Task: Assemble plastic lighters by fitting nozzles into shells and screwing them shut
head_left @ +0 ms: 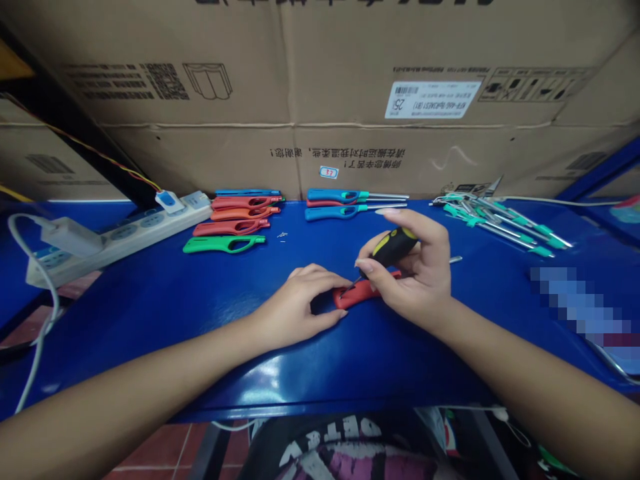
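A red lighter (357, 293) of the long-nosed kind lies flat on the blue table (280, 373). My left hand (303, 303) pinches its handle end between thumb and fingers. In my right hand (417, 267) is a screwdriver (393, 248) with a black and yellow handle, tilted so its thin shaft meets the red handle near its left end. The screwdriver's very tip is too small to make out. Part of the lighter is hidden behind my right hand, and a short piece of metal rod (455, 259) shows just beyond that hand.
Several coloured lighter handles (225, 245) lie at the back left, beside a power strip (125, 230). Assembled lighters (333, 213) rest at back centre. Metal rods with teal parts (505, 223) are piled back right. A cardboard box (240, 153) stands behind; a blurred-out object (590, 313) lies right.
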{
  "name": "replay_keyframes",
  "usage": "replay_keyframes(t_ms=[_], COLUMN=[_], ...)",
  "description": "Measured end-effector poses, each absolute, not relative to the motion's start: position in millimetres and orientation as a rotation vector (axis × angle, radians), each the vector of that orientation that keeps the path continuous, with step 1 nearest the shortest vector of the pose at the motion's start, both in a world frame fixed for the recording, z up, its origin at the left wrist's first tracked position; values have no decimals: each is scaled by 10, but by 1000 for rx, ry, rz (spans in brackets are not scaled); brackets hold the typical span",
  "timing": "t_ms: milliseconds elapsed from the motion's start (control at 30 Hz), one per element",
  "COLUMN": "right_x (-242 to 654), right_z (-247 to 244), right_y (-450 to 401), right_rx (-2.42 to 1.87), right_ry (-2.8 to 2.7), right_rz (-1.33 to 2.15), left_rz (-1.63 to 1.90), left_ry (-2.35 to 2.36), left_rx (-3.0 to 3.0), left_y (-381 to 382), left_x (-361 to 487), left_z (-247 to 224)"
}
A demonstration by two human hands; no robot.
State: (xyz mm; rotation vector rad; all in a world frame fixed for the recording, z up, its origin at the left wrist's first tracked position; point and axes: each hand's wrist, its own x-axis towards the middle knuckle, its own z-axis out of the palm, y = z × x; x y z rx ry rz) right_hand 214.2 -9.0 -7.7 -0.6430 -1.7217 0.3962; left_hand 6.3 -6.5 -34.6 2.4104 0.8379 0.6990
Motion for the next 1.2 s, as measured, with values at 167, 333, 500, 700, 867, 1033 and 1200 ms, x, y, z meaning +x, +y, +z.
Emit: replay_keyframes(t_ms=[167,333,500,700,867,1033,1200], right_x=[2146,2168,2169,2158,2220,2287,2315], right_z=[-70,-81,-92,-76,16,102,93], right_y=[-91,-94,-85,-102,-119,-118,-118], right_rx=[-584,-639,-611,-584,-594,-591,-631], right_ry=[-1745,-1772,-1798,-1822,-1938,-2066,-2111], right_rz=[356,325,360,389,492,551,475], left_rz=[695,692,710,703,676,658,655], left_ry=[841,841,830,826,835,846,847], left_rx=[2415,2410,2402,2396,2379,2379,2377], left_y=[-71,-70,-62,-68,-73,-66,-66], left_x=[64,70,62,59,66,63,70], left_z=[-344,-335,-355,-362,-320,-312,-307])
